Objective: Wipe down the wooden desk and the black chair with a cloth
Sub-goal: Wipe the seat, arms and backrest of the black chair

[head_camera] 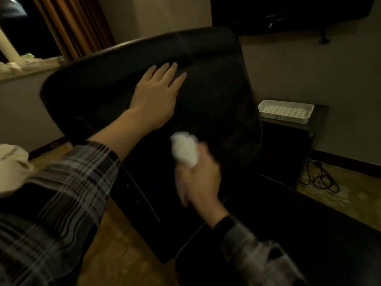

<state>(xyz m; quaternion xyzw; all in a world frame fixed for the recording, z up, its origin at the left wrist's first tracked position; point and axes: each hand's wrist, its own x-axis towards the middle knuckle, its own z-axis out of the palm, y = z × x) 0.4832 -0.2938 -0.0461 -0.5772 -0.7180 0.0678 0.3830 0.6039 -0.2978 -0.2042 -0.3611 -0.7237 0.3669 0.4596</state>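
The black chair (216,96) fills the middle of the view, its padded backrest tilted toward me. My left hand (158,93) lies flat with straight fingers on the upper part of the backrest. My right hand (200,178) grips a bunched white cloth (185,149) below it, with the cloth against the lower backrest. The right hand is blurred. The chair's seat (288,234) shows dark at the lower right. The wooden desk is out of view.
A white tray (285,111) sits on a dark side cabinet (288,153) right of the chair. Black cables (321,178) lie on the floor beside it. A windowsill (28,69) and brown curtain (76,23) are at the back left. A pale fabric item (12,162) shows at the left edge.
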